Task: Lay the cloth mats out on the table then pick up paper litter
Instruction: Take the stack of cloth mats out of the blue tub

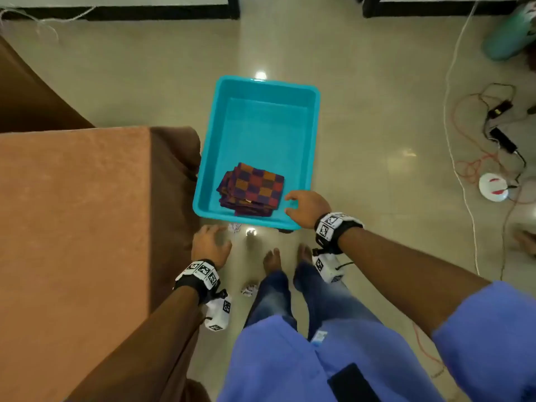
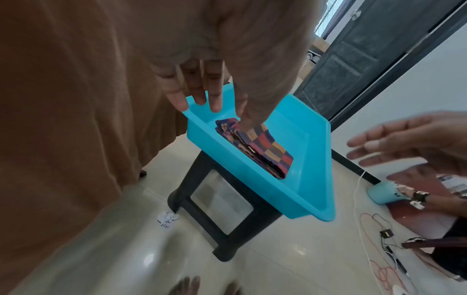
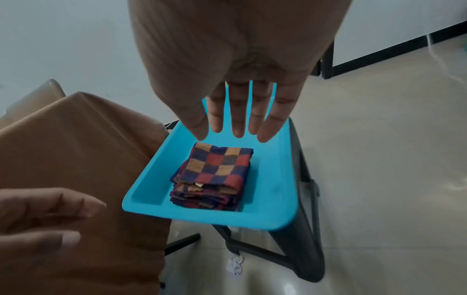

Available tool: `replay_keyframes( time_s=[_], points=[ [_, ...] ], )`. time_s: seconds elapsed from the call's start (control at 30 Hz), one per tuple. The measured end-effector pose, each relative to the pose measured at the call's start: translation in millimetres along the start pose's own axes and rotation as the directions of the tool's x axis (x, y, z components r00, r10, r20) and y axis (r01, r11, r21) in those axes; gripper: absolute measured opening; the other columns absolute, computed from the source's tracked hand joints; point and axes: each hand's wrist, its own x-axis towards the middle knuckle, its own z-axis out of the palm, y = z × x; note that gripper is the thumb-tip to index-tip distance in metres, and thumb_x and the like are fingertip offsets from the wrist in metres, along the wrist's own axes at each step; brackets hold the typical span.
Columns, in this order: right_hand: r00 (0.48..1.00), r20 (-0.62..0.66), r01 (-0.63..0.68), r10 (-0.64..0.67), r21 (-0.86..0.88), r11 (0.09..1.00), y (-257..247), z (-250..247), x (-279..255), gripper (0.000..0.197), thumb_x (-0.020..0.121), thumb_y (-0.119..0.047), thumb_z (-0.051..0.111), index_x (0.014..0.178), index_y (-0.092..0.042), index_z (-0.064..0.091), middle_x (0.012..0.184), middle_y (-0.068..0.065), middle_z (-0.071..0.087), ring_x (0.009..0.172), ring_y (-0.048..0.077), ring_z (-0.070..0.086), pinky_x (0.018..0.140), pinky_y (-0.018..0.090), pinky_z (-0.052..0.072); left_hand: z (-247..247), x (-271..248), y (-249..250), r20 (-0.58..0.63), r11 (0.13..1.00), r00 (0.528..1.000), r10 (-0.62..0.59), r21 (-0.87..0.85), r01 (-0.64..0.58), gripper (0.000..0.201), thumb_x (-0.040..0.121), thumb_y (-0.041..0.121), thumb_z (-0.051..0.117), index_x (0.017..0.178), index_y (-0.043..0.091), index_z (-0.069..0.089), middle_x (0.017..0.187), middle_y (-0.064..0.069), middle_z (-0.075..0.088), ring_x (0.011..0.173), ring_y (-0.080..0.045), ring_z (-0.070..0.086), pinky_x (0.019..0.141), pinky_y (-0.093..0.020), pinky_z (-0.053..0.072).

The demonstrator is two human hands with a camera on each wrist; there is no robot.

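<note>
A stack of folded checkered cloth mats (image 1: 251, 189) (image 2: 255, 145) (image 3: 212, 177) lies in the near part of a turquoise plastic tub (image 1: 261, 91) (image 2: 310, 159) (image 3: 272, 159). My right hand (image 1: 304, 207) (image 3: 240, 111) hovers over the tub's near right corner, fingers straight and spread, holding nothing. My left hand (image 1: 210, 242) (image 2: 202, 95) hangs open just short of the tub's near left corner, beside the table (image 1: 72, 213) draped in brown cloth. Crumpled paper litter (image 1: 234, 227) (image 1: 249, 289) (image 2: 166, 217) (image 3: 235, 265) lies on the floor by my feet.
The tub rests on a black plastic stool (image 2: 222, 209) (image 3: 308, 239) next to the table. Cables (image 1: 470, 158), a black adapter (image 1: 503, 139) and a white round socket (image 1: 493, 187) lie on the tiled floor to the right. A teal object (image 1: 504, 39) stands at the far right.
</note>
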Motion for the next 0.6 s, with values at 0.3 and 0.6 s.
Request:
replay_keyframes(
  time_s=[0.3,0.6],
  points=[
    [0.968,0.221,0.166,-0.119,-0.204,0.965,-29.9,17.3,183.6,0.07,0.08,-0.034,0.067,0.141,-0.011,0.044,0.142,0.017,0.049,0.128,0.037,0.048,0.103,0.045,0.044,29.1,76.3,-28.5,0.034,0.914,0.978,0.205,0.351,-0.204,0.048,0.065,0.027,0.084,0.11,0.021,0.072,0.123,-0.01,0.064,0.119,-0.036,0.053,0.105,-0.053,0.037],
    [0.892,0.442,0.172,-0.099,-0.128,0.977,-19.7,66.2,233.5,0.068,0.069,-0.025,0.078,0.129,-0.018,0.046,0.104,0.002,0.06,0.093,0.024,0.061,0.078,0.032,0.051,54.3,93.4,-41.2,-0.129,0.936,0.941,0.312,0.213,-0.281,0.009,0.073,0.018,0.079,0.082,0.02,0.078,0.093,-0.001,0.07,0.086,-0.027,0.059,0.07,-0.034,0.052]
  ],
)
